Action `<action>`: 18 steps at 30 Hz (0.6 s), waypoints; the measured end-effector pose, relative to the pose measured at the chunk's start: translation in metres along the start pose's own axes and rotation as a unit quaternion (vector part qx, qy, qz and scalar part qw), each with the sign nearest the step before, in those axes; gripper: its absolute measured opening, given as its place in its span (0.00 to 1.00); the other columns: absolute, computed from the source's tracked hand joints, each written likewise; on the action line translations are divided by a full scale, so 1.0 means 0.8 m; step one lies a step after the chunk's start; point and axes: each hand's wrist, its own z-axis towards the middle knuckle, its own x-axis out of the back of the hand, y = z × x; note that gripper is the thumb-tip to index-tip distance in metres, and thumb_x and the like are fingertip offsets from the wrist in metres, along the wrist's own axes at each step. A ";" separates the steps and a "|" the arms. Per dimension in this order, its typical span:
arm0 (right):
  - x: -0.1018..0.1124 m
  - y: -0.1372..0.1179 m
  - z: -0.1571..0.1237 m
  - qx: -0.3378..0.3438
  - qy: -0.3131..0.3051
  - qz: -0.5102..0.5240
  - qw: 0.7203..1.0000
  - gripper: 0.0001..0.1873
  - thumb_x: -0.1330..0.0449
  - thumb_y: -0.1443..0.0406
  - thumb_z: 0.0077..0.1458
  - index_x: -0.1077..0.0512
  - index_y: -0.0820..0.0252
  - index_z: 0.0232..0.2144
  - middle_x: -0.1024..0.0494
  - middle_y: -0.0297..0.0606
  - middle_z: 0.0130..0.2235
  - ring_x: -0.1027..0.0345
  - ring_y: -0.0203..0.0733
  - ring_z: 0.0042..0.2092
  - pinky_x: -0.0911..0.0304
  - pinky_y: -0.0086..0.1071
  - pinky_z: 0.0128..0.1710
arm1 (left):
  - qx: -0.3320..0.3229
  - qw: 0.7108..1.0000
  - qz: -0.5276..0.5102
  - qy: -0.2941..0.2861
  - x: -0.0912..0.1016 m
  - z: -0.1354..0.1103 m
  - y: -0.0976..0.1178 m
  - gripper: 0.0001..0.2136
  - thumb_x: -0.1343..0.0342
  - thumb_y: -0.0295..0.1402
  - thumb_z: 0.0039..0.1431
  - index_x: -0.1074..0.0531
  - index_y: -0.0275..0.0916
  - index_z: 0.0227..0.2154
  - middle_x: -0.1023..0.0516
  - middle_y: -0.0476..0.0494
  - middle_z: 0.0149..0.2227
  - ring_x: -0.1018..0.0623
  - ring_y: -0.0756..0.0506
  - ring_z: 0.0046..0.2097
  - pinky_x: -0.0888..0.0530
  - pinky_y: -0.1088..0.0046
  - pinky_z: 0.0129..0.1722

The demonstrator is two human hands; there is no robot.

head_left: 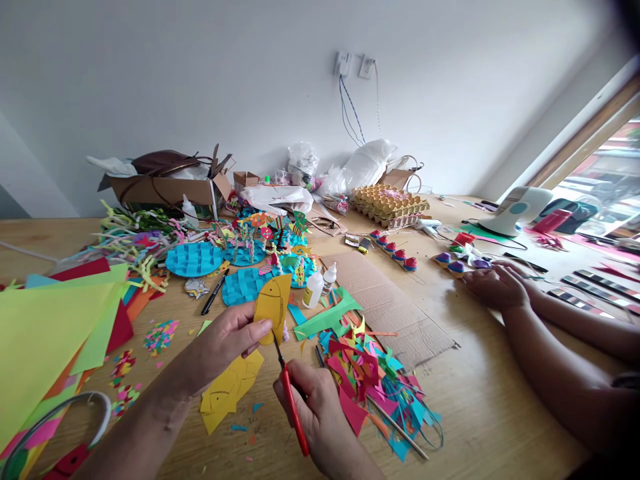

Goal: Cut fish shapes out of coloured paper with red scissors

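Note:
Between the thumb and fingers of my left hand [227, 343] is a yellow paper piece [273, 300] with a fish outline drawn on it, held upright above the table. My right hand [313, 410] is closed around red-handled scissors [294, 407]. Their blades point up and meet the lower edge of the yellow paper. Under my left hand, another yellow sheet [233, 387] with drawn fish lies on the wood. Just beyond the held paper are round blue paper bases [245, 287] and white glue bottles [313, 290].
Paper scraps [370, 373] are heaped right of my hands, beside a cardboard sheet [395, 307]. Coloured sheets [55, 340] spread at left, near a black marker [215, 293]. Another person's hands [500, 287] work at right by painted egg-carton pieces [395, 253]. Egg trays [390, 203] stand behind.

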 end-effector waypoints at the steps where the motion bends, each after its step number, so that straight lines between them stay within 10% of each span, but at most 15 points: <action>1: 0.000 -0.001 0.000 0.001 -0.002 -0.005 1.000 0.19 0.50 0.59 0.58 0.47 0.59 0.18 0.48 0.26 0.19 0.55 0.30 0.23 0.57 0.25 0.21 | -0.001 1.000 -0.006 0.013 0.000 0.000 0.001 0.10 0.50 0.40 0.54 0.33 0.39 0.25 0.38 0.54 0.22 0.42 0.52 0.24 0.42 0.76 0.24; 18: -0.004 -0.002 0.002 -0.042 -0.004 0.094 0.995 0.18 0.50 0.58 0.55 0.44 0.59 0.16 0.44 0.27 0.16 0.51 0.31 0.20 0.56 0.25 0.19 | 0.028 0.983 -0.170 0.060 -0.016 0.003 0.001 0.07 0.42 0.34 0.48 0.32 0.37 0.24 0.33 0.56 0.19 0.39 0.55 0.20 0.40 0.80 0.19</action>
